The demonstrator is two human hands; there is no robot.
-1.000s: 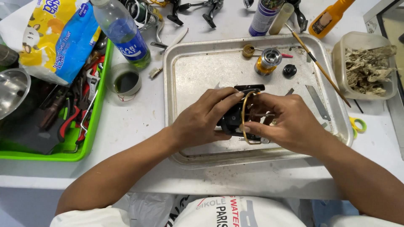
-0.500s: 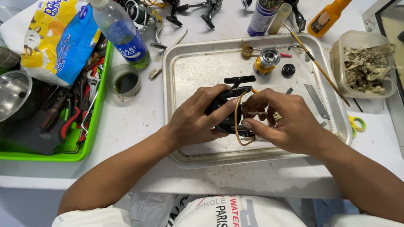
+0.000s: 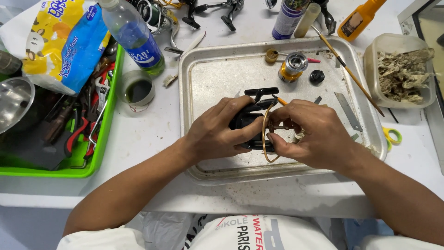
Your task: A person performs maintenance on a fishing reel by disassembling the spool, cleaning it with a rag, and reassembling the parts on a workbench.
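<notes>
Black reel body (image 3: 247, 121), mid metal tray (image 3: 222, 83): your left hand (image 3: 217, 134) fingers wrap it; right hand (image 3: 312, 134) fingers pinch its wire bail (image 3: 264, 139).

A: What sits on the tray (image 3: 203, 92)?
B: The reel (image 3: 249, 118) at its centre, left hand (image 3: 217, 134) at nine o'clock of it, right hand (image 3: 310, 136) at three. Spool (image 3: 292, 65) at one o'clock.
A: Off the tray?
B: Bin (image 3: 104, 139) at nine, tub (image 3: 400, 69) at two, bottle (image 3: 132, 34) at ten.
</notes>
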